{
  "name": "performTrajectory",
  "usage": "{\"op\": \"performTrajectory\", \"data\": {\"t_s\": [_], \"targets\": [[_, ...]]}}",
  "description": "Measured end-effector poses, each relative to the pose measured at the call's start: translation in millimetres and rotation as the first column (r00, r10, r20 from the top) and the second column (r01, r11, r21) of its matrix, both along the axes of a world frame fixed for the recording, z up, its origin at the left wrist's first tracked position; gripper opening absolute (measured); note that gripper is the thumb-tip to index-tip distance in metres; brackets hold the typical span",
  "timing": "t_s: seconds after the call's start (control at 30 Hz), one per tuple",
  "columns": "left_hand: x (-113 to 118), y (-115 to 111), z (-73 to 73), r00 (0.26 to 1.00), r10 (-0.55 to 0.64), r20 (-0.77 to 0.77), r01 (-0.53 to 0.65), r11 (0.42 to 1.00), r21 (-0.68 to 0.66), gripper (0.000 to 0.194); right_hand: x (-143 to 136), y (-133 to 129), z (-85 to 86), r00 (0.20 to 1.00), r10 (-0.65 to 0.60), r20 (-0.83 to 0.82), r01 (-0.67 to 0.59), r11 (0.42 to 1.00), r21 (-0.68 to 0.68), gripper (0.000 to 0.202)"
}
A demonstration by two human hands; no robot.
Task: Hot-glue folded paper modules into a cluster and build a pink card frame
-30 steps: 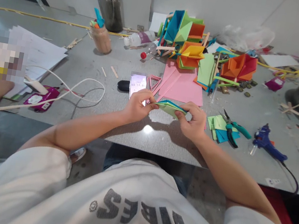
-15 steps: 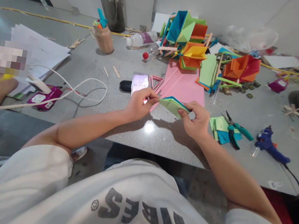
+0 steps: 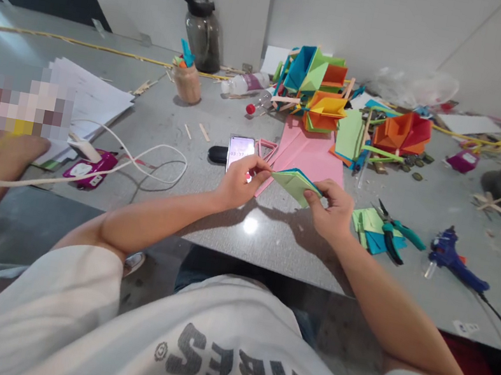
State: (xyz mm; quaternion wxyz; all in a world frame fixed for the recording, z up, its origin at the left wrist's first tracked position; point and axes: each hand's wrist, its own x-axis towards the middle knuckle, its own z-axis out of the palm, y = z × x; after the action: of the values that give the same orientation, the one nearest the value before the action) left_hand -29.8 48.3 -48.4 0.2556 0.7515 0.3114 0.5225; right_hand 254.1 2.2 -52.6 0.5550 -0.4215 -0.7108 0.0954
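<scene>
Between my two hands is a folded paper piece [image 3: 293, 185], light green in front with a blue layer along its top edge. My left hand [image 3: 246, 181] pinches its pointed left corner between thumb and fingers. The right end is gripped by my right hand [image 3: 330, 209], thumb lying on the green face. It is held just above the table's front part. Behind it lies pink paper [image 3: 312, 153]. A lit phone [image 3: 240, 149] rests beyond my left hand. Right of my right hand are green and blue paper pieces [image 3: 371, 229] with pliers [image 3: 395, 231] on them.
A blue glue gun [image 3: 458, 258] lies at the right. Coloured paper constructions [image 3: 317, 83] stand at the back, near plastic bottles [image 3: 247, 83] and a stick-filled cup [image 3: 186, 82]. A white cable [image 3: 165, 148] loops at the left, beside another person's hand [image 3: 19, 150].
The view has tilted upward slightly, so the scene sits lower and the left part further right. Both hands keep their hold on the folded paper, with little visible movement.
</scene>
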Motion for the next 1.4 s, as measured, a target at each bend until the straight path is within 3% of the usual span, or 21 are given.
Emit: {"op": "performTrajectory", "data": {"t_s": [0.2, 0.43, 0.63, 0.9, 1.17, 1.4], "targets": [[1.2, -1.2, 0.1, 1.000, -0.004, -0.011, 0.004, 1.000, -0.021, 0.017, -1.6, -1.3, -5.2, 0.999, -0.027, -0.020, 0.025, 0.997, -0.074, 0.029], [-0.8, 0.7, -1.8, 0.998, -0.051, 0.027, 0.052, 0.998, -0.039, 0.018, -2.1, -3.4, -0.2, 1.000, -0.006, 0.001, 0.006, 0.999, -0.036, 0.027], [0.8, 1.9, -5.3, 0.991, -0.136, 0.019, 0.135, 0.989, 0.057, 0.051, -6.4, -9.2, 4.2, 0.993, 0.024, 0.116, -0.026, 0.999, 0.018, 0.023], [1.2, -6.9, -0.9, 0.989, -0.140, 0.055, 0.122, 0.959, 0.257, 0.014, -14.6, -11.3, 1.9, 0.976, 0.089, 0.199, -0.124, 0.978, 0.169, 0.010], [-2.3, -7.0, 2.4, 0.979, -0.052, -0.195, 0.094, 0.972, 0.215, 0.020, -14.0, -14.3, 1.7, 0.966, 0.055, 0.253, -0.092, 0.986, 0.139, 0.015], [-0.4, -15.7, 4.5, 0.994, 0.030, -0.103, -0.012, 0.986, 0.166, 0.007, -18.6, -15.2, 3.4, 0.986, 0.111, 0.129, -0.122, 0.989, 0.085, 0.020]]}}
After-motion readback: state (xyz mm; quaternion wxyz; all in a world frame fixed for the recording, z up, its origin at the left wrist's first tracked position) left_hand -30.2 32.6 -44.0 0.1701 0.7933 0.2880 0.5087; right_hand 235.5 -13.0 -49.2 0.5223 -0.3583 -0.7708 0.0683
